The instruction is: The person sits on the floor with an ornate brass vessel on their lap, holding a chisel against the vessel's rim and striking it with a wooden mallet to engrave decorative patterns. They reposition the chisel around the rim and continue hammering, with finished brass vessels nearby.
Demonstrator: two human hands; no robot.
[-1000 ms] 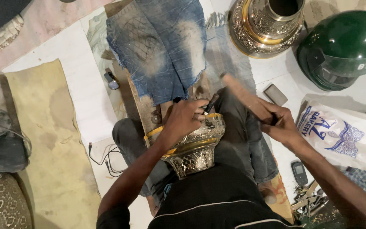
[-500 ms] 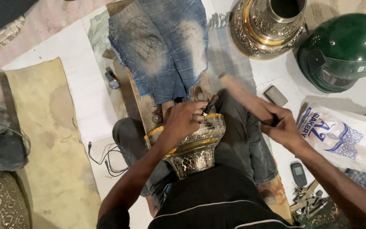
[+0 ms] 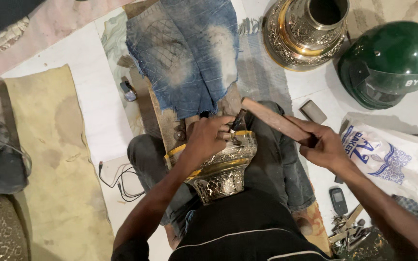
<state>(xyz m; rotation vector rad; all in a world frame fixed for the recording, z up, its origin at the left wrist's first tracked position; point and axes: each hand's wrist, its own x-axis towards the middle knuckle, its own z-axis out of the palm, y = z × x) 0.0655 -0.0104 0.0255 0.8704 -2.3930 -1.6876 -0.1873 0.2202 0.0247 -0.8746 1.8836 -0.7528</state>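
Even, moderately bright overhead light, soft shadows, glare on the green helmet; edges slightly distorted.

The bowl is silver and gold with fine engraved patterns, like the vase. The helmet is glossy dark green. The denim cloth is faded blue. The mat is stained yellow-beige. The bag is white with blue print.
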